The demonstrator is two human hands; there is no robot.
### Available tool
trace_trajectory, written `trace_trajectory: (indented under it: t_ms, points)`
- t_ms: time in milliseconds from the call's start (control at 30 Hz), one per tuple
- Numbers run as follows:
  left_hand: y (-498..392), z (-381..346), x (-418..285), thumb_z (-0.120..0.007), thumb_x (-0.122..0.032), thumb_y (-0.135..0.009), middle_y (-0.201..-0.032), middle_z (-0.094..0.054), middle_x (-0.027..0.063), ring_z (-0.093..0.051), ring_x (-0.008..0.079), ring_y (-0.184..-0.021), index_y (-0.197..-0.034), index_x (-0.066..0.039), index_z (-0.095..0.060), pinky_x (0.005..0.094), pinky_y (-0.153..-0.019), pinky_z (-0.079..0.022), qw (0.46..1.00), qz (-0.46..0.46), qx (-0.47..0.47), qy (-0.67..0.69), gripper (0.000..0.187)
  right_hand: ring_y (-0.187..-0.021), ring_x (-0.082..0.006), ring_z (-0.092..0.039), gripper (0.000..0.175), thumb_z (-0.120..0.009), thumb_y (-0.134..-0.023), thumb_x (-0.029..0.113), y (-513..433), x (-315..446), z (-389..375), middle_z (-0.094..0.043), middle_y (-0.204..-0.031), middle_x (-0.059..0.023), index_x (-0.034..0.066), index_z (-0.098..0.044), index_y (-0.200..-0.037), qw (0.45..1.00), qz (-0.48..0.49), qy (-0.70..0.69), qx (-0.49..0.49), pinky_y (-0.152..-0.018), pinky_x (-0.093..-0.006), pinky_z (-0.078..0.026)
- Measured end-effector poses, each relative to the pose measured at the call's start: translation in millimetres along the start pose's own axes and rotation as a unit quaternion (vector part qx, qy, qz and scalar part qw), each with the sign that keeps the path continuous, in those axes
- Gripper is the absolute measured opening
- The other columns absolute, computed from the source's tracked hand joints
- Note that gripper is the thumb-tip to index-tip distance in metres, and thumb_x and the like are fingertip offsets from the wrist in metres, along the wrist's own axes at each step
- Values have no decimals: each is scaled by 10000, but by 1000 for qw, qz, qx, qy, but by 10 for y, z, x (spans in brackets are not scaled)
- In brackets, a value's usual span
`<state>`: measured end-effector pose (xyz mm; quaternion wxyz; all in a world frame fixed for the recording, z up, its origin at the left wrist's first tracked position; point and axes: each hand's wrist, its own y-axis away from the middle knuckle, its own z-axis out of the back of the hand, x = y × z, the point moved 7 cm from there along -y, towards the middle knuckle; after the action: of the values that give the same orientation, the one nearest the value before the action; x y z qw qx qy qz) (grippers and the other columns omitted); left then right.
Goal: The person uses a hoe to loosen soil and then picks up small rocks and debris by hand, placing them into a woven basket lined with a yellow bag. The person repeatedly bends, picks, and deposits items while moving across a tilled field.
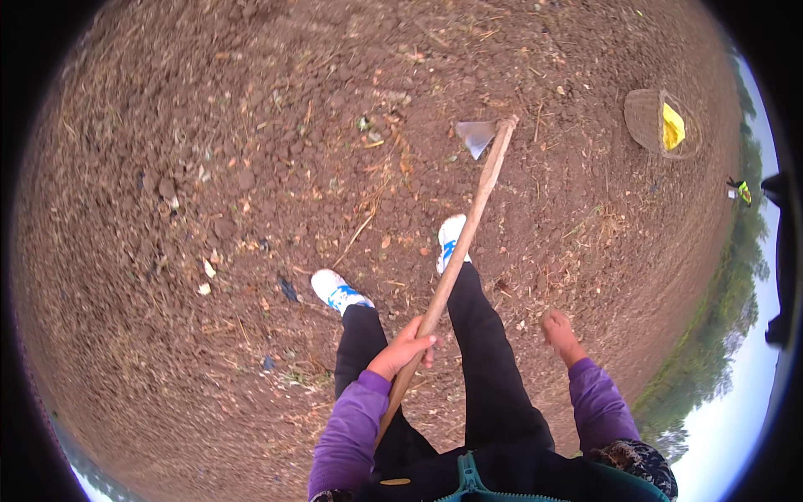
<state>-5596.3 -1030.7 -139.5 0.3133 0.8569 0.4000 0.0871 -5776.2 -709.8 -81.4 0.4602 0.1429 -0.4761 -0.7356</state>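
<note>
A hoe with a long wooden handle (477, 207) slants across the view, its metal blade (477, 137) at the upper end, just above or on the brown soil. My left hand (408, 350) grips the handle low down, in front of my legs; the handle's lower end passes beside my left sleeve. Out to the right, my right hand (557, 331) is apart from the hoe, its fingers curled; whether it holds anything small cannot be seen.
Loose soil (188, 188) with clods, straw and dry leaves surrounds my white and blue shoes (339, 290). At the upper right lies a wicker basket (643, 119) with a yellow cloth or bag (673, 127) inside. A distant person (744, 192) in a bright vest is near trees.
</note>
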Motion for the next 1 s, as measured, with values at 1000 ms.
trace_trajectory:
  t_ms: [1000]
  points:
    - [-1145,-4185,-1680,-574,-158,-835,-700,-486,45,-451,130,-526,-854,-77,-457,274,-472,-399,976,83,-198,33,144,-517,-159,-506,100,-471,-911,152,960,-2021,2804,-525,-652,-28,99,-535,-855,676,-133,-722,-68,-425,-306,-426]
